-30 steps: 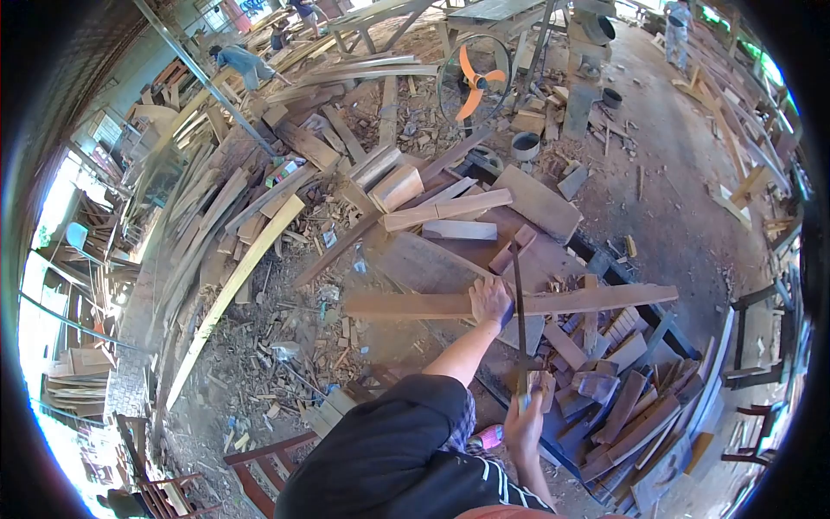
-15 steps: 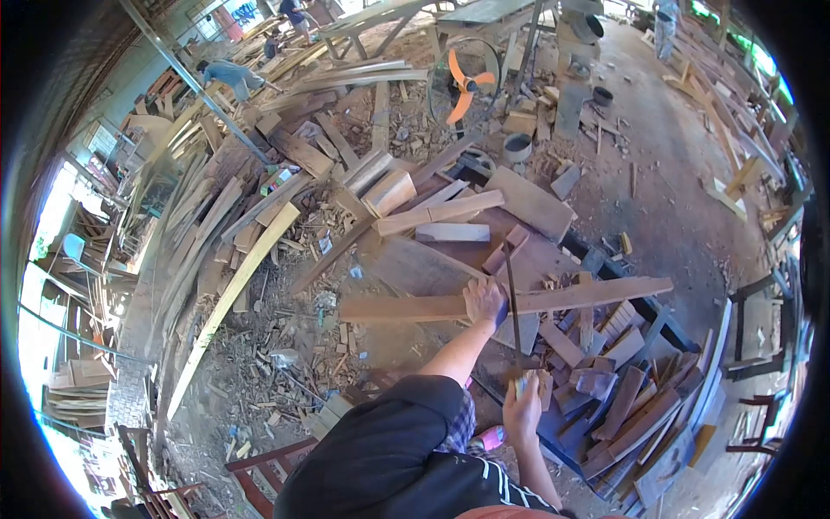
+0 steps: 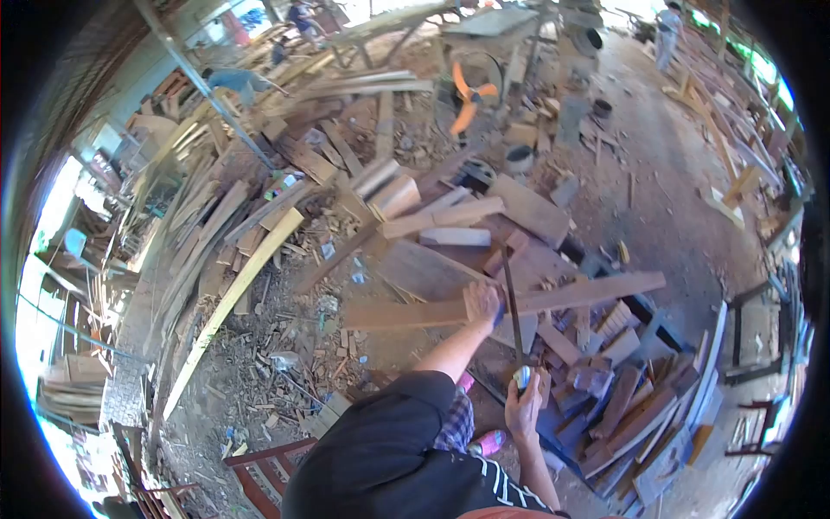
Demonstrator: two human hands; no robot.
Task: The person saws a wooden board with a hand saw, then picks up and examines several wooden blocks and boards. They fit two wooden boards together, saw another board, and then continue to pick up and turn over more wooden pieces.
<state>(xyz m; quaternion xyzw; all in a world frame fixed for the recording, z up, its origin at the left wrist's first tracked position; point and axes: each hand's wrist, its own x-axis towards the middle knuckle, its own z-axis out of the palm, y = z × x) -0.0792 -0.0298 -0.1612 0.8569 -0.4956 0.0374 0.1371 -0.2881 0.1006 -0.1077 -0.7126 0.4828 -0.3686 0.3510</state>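
A long reddish-brown wooden plank (image 3: 596, 292) lies crosswise in front of me, over other boards. My left hand (image 3: 482, 302) is pressed down on it near its middle, fingers curled over the far edge. Just right of that hand, a handsaw's long, narrow dark blade (image 3: 514, 322) crosses the plank and points away from me. My right hand (image 3: 524, 405) is wrapped around the saw's handle (image 3: 521, 377) on the near side of the plank. A wood block sits right beside the right hand.
Offcuts (image 3: 627, 402) are heaped at the lower right. Thick blocks (image 3: 396, 197) and boards lie beyond the plank. A long pale strip (image 3: 233, 307) lies on the littered ground at left. An orange-bladed fan (image 3: 467, 97) stands farther off. Other people (image 3: 667, 36) are in the background.
The saw handle and right hand have shifted slightly, with the handle turned a little. The left hand stays on the plank. The whole view has tilted slightly.
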